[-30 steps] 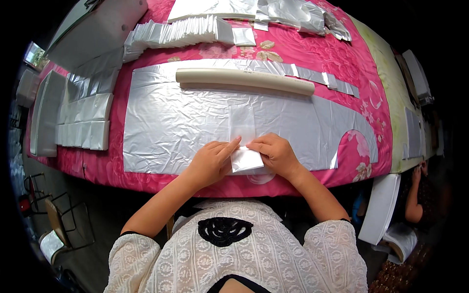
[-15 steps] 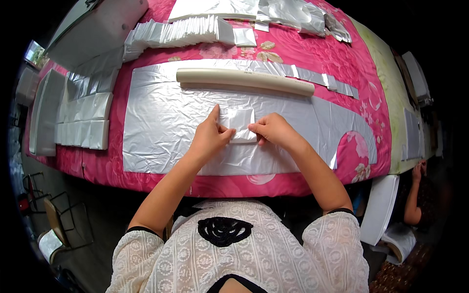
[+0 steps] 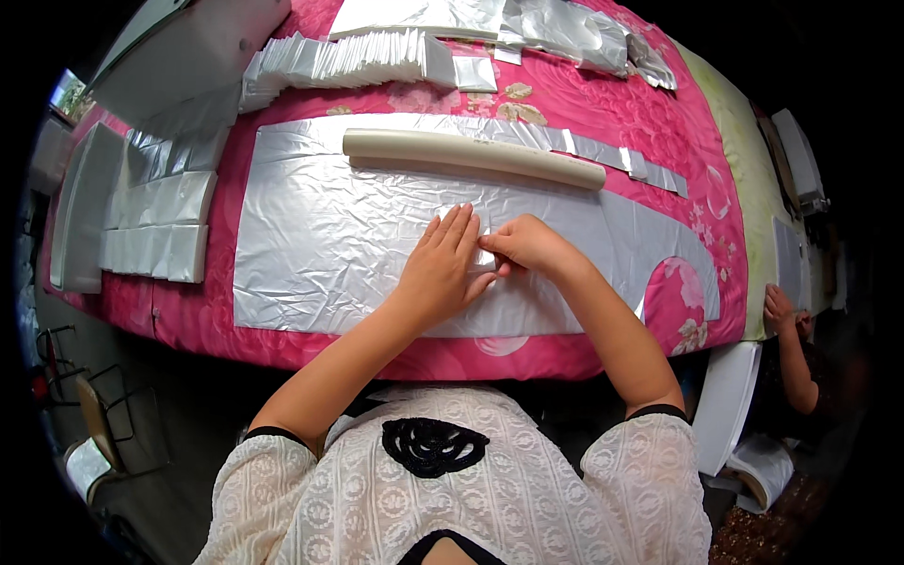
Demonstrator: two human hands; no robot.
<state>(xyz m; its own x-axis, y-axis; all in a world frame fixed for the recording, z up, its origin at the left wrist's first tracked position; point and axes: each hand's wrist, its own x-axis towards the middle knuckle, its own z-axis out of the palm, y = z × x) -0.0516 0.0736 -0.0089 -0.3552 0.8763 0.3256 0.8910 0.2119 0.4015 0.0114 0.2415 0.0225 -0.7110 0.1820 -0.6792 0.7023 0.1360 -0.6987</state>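
Note:
A small folded square of silver film [image 3: 485, 256] lies on a large crinkled silver sheet [image 3: 311, 235] in front of me. My left hand [image 3: 438, 268] rests flat over most of the square, fingers stretched out and thumb apart. At the square's right edge, my right hand [image 3: 529, 247] is closed, thumb and fingertips pinching the film. Much of the square is hidden under my left hand. Just beyond both hands, a long cream-coloured tube [image 3: 471, 155] lies across the sheet.
Folded silver squares [image 3: 155, 250] sit in rows at the left, next to a white box [image 3: 85, 212]. A long row of white and silver packets [image 3: 348, 61] stands at the back. Silver strips [image 3: 633, 165] lie at the right. Another person's hand [image 3: 780, 309] shows at far right.
My left hand has moved right and flattened over the folded square, which it now mostly covers. My right hand keeps its pinch at the edge.

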